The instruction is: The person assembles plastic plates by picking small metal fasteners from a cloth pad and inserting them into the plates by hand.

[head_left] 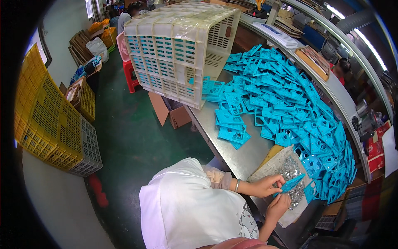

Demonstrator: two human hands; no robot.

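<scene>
Turquoise plastic is the thing in hand: a flat moulded plate (290, 182) is held tilted just above the near end of the counter (240, 153). The left hand (265, 186), a thin bangle on its wrist, is closed on the plate's near edge with thumb and fingers. The right hand (278, 205) sits just below it, fingers curled toward the plate's lower end. They may be pinching something small, but the view is too coarse to tell.

Under both hands lies a pale sheet (265, 171) strewn with small shiny metal bits (291, 171). The work appears to be fitting those bits to the plate. It would go best with the left grip kept firm at the edge, clear of the holes, and the plate kept low over the sheet so a dropped bit lands back among the others.

Just beyond, a big loose heap of matching turquoise plates (286, 103) covers most of the counter and leans close to the sheet's far side. Drawing from its near edge should keep it from sliding.

Farther off, a cream slatted crate (182, 45) lies tipped at the head of the heap. An open cardboard box (174, 114) stands on the green floor (132, 145) below it, with stacked yellow crates (45, 120) well to the left.
</scene>
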